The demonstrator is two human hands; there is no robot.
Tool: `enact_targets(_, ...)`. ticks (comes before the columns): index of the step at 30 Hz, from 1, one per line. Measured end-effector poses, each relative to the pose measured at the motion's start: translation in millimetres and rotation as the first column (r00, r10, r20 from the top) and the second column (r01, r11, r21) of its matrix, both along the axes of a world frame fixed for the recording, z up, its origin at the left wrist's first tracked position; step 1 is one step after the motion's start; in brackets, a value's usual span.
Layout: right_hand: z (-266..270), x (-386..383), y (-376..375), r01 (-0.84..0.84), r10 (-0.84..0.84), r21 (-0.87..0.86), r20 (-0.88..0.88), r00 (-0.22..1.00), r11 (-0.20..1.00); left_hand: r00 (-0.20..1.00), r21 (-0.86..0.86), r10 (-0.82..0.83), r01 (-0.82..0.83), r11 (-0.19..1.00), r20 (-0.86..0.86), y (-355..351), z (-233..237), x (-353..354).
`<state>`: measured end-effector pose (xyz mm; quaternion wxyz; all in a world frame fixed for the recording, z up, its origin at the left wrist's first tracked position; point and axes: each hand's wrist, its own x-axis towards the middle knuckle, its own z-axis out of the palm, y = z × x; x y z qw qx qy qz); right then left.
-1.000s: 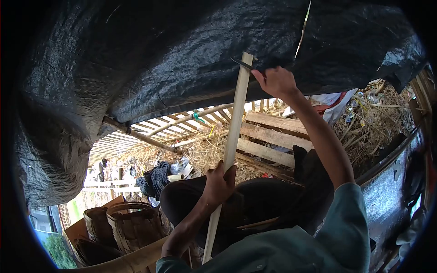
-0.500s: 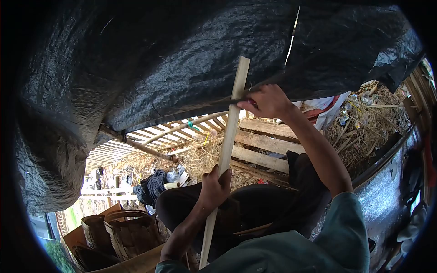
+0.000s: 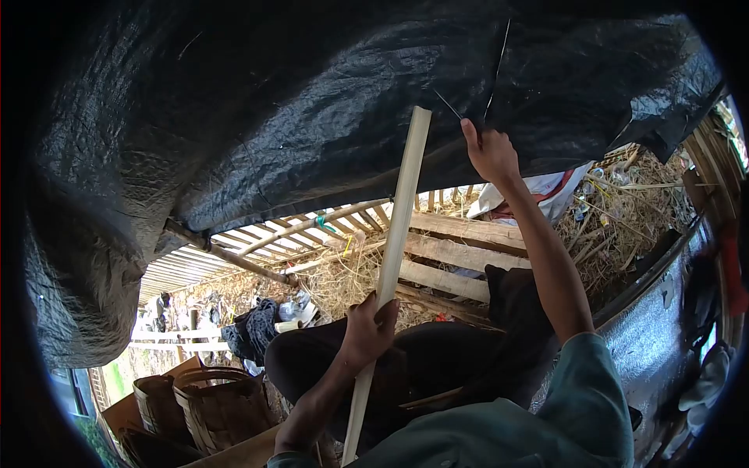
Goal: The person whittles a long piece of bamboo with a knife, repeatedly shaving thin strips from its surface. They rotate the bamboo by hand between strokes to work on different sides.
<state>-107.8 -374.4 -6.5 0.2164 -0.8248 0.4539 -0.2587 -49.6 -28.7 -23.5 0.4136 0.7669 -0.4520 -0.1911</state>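
The pale strip (image 3: 402, 207) slants up from beside my lap, its top end in front of the black sheeting (image 3: 312, 117). My left hand (image 3: 367, 334) is closed around its lower half. My right hand (image 3: 494, 156) is closed on what looks like a thin knife (image 3: 449, 104) (the handle is hidden in my fist), its blade near the strip's top but apart from it. I judge this to be a point between strokes of bladework; another stroke would call for a firm left grip, the edge laid flat to the wood and my left fingers clear. Beyond lie rough boards (image 3: 464, 255) and straw (image 3: 351, 273).
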Motion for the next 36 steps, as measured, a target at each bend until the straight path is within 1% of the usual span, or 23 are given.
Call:
enact_targets(2, -4.4, -2.2, 1.9, -0.082, 0.07, 0.099, 0.116, 0.991, 0.992, 0.992, 0.029, 0.002, 0.002, 1.0, -0.127, 0.4, 4.9, 0.0)
enact_targets(3, -6.4, -2.2, 2.7, -0.131, 0.105, 0.144, 0.175, 0.979, 0.981, 0.987, 0.051, -0.011, 0.02, 0.999, -0.162, 1.1, 6.1, 0.2)
enact_targets(5, -10.6, 4.8, 7.8, -0.198, 0.14, 0.154, 0.326, 0.935, 0.968, 0.973, 0.083, -0.04, 0.06, 0.995, -0.228, 0.1, 9.0, 3.3)
enact_targets(6, -11.4, 8.0, 13.0, -0.23, 0.152, 0.158, 0.398, 0.905, 0.96, 0.963, 0.097, -0.044, 0.072, 0.993, -0.266, -0.3, 11.3, 2.9)
enact_targets(9, -13.8, 18.1, 27.9, -0.315, 0.121, 0.241, 0.586, 0.801, 0.918, 0.932, 0.161, -0.057, 0.122, 0.979, -0.358, -2.9, 20.1, 0.8)
enact_targets(12, -19.5, 24.1, 32.9, -0.474, 0.217, 0.331, 0.586, 0.781, 0.816, 0.906, 0.246, -0.072, 0.189, 0.951, -0.417, -6.0, 23.0, 0.5)
enact_targets(13, -20.0, 24.8, 37.0, -0.487, 0.194, 0.405, 0.581, 0.79, 0.774, 0.896, 0.262, -0.078, 0.21, 0.942, -0.436, -6.3, 21.5, 1.9)
enact_targets(14, -20.0, 24.1, 39.8, -0.525, 0.217, 0.411, 0.595, 0.774, 0.745, 0.886, 0.278, -0.085, 0.232, 0.932, -0.455, -7.0, 20.3, 3.4)
enact_targets(16, -7.6, 19.2, 48.8, -0.596, 0.26, 0.422, 0.622, 0.738, 0.683, 0.864, 0.162, -0.081, 0.185, 0.969, -0.497, -10.0, 19.4, 6.1)
enact_targets(19, 4.7, 15.2, 64.2, -0.667, 0.209, 0.466, 0.707, 0.676, 0.581, 0.819, 0.009, -0.075, 0.097, 0.995, -0.569, -17.0, 22.8, 9.4)
enact_targets(21, 4.3, 14.9, 67.0, -0.695, 0.251, 0.463, 0.702, 0.666, 0.55, 0.782, -0.079, -0.076, 0.034, 0.996, -0.619, -22.9, 25.9, 11.5)
enact_targets(22, 3.9, 15.3, 68.8, -0.708, 0.271, 0.461, 0.7, 0.66, 0.535, 0.747, -0.088, -0.104, 0.061, 0.994, -0.657, -26.2, 27.0, 12.2)
enact_targets(24, -0.2, 20.8, 78.5, -0.692, 0.292, 0.406, 0.693, 0.659, 0.597, 0.666, -0.112, -0.159, 0.113, 0.987, -0.729, -34.4, 27.9, 10.3)
enact_targets(25, -1.3, 22.4, 81.2, -0.68, 0.3, 0.379, 0.688, 0.66, 0.628, 0.584, -0.13, -0.165, 0.102, 0.986, -0.795, -38.2, 29.4, 6.1)
enact_targets(28, 6.6, 15.3, 72.1, -0.581, 0.474, 0.221, 0.392, 0.788, 0.783, 0.618, -0.046, -0.133, 0.156, 0.987, -0.775, -33.1, 37.1, 8.6)
enact_targets(29, 11.2, 9.1, 69.3, -0.548, 0.512, 0.062, 0.282, 0.811, 0.834, 0.626, -0.056, -0.108, 0.101, 0.993, -0.773, -34.7, 37.2, 0.1)
enact_targets(30, 16.2, 1.5, 66.7, -0.517, 0.527, -0.103, 0.166, 0.834, 0.85, 0.611, -0.074, -0.128, 0.113, 0.991, -0.781, -34.2, 35.2, -0.9)
enact_targets(31, 17.9, -3.0, 64.9, -0.488, 0.516, -0.265, 0.048, 0.855, 0.832, 0.595, -0.09, -0.148, 0.125, 0.988, -0.79, -34.2, 33.1, -1.7)
enact_targets(32, 14.3, -2.2, 61.7, -0.462, 0.501, -0.325, 0.042, 0.865, 0.825, 0.579, -0.105, -0.166, 0.138, 0.985, -0.798, -33.8, 31.2, -2.7)
enact_targets(34, 5.2, 3.9, 52.5, -0.406, 0.468, -0.441, 0.036, 0.883, 0.8, 0.628, -0.071, -0.141, 0.136, 0.988, -0.765, -32.4, 30.5, -4.6)
enact_targets(36, 1.0, 8.9, 51.0, -0.423, 0.493, -0.505, 0.005, 0.87, 0.752, 0.669, -0.047, -0.123, 0.13, 0.99, -0.733, -29.0, 31.6, -5.2)
